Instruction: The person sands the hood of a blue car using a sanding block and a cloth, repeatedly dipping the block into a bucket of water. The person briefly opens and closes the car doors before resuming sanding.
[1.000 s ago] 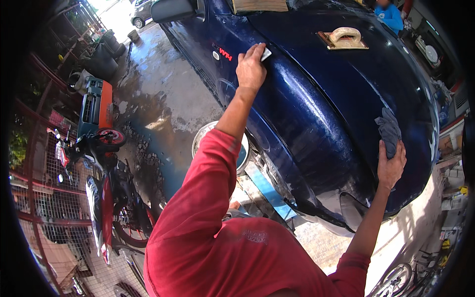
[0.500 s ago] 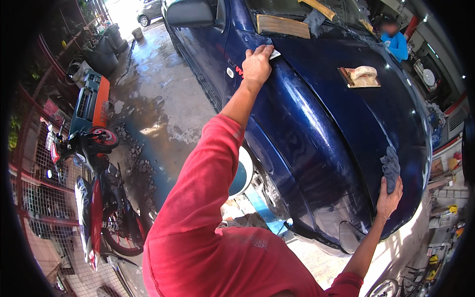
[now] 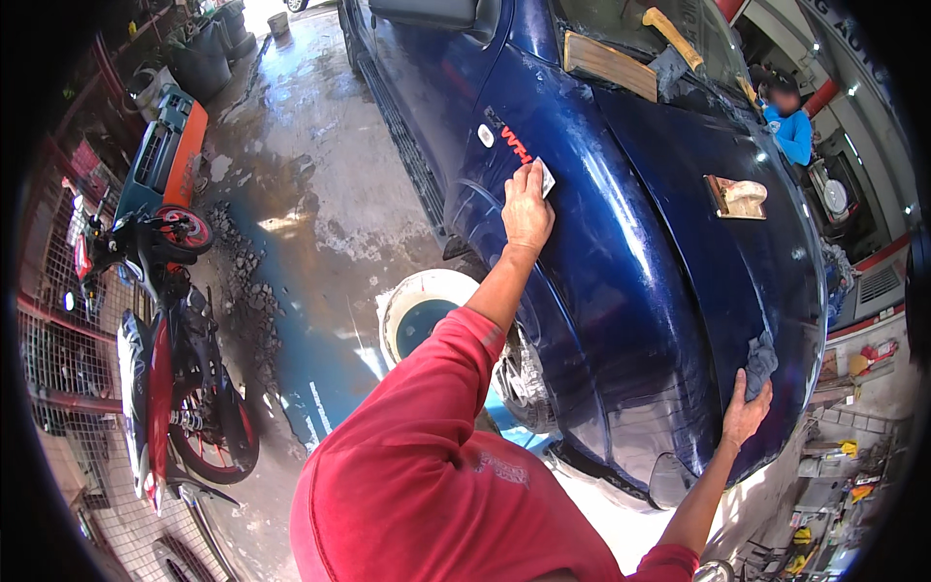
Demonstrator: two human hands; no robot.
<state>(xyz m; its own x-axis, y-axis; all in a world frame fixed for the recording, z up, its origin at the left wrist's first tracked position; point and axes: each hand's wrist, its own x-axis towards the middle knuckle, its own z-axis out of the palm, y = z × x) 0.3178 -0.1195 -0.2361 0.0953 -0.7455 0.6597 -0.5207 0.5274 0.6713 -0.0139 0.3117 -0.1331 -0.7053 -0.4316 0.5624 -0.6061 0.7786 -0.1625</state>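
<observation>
My left hand (image 3: 527, 215) lies on the front fender (image 3: 606, 291) of a dark blue vehicle. Its fingers are pressed over a pale folded sheet of sandpaper (image 3: 549, 181), whose edge shows beside the fingertips. Just above are red lettering and a small white oval on the fender. At the front of the hood (image 3: 659, 145), my right hand (image 3: 745, 415) grips a crumpled grey cloth (image 3: 761, 364), which rests on the paint. A sanding block with a pale handle (image 3: 743, 199) sits farther up the hood.
A white bucket of bluish water (image 3: 393, 315) stands by the front wheel (image 3: 524, 378). Wooden blocks (image 3: 609, 66) lie below the windshield. A motorcycle (image 3: 184, 388) and an orange bumper (image 3: 184, 160) are at left. Another person in blue (image 3: 793, 136) is across the hood.
My left hand has slid with the sandpaper down the fender, from near the hood's rear corner to below the red lettering. My right hand stays at the cloth. The view has shifted.
</observation>
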